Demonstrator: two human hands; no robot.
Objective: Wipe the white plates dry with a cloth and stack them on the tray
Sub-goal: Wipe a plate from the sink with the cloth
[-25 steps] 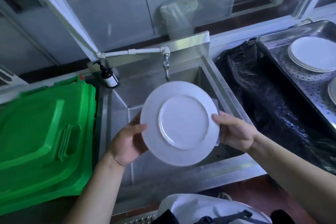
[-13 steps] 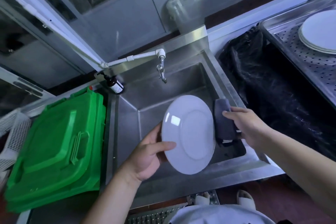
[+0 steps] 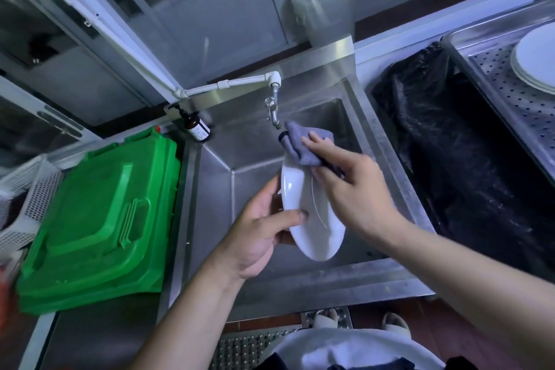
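Over steel sink point(image 3: 387, 165) — left hand point(image 3: 258, 237) pinches white plate point(image 3: 312, 219) rim; right hand point(image 3: 354, 189) presses cloth point(image 3: 303, 144). Rigid, probably slippery, breakable — hold the edge.

Over the sink point(image 3: 387, 159): pretty crowded, both hands hold a white plate point(image 3: 312, 219) on edge mid-basin, and the tap point(image 3: 272, 111) hangs just behind the cloth point(image 3: 303, 144).
Left side: green bin lid point(image 3: 99, 210) butts right against the sink wall, with a soap bottle point(image 3: 196, 126) in the back corner.
Right side: black bag point(image 3: 450, 144) fills the gap between sink and tray point(image 3: 492, 93).
Tray: plate stack point(image 3: 537, 60) sits at its far end, bare perforated floor nearer.
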